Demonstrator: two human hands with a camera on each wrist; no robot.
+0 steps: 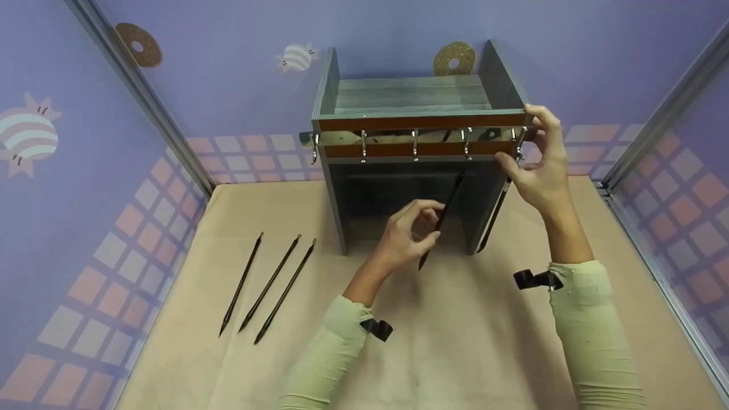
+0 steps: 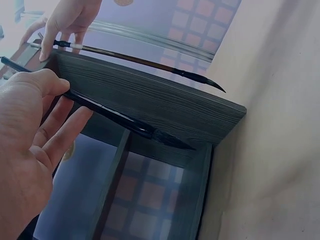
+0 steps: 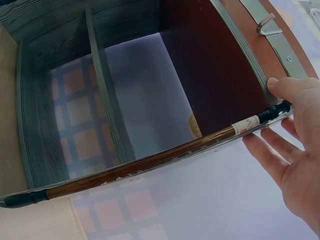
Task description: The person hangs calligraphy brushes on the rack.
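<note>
Grey wood-grain rack (image 1: 410,99), box-shaped and open-fronted, standing on a matte beige table (image 1: 455,341). Across its front, two brown strips and a shiny metal rail (image 1: 418,136) with small chrome hooks.

Left hand (image 1: 405,233) in front of the opening, thumb and fingers curled to pinch a thin dark brush (image 1: 441,219); shaft smooth and glossy, tilted with the pointed bristle tip down, above the table.

Right hand (image 1: 538,162) at the rack's right front corner, fingertips narrowly pinching the black top end of a second brush (image 3: 150,162) by the end hook; brown lacquered shaft with a white label band, dark tapered tip, hanging along the right side panel.

Three more slender black brushes (image 1: 267,287) flat on the table, side by side, well left of the rack. Pale long sleeves on both arms.
</note>
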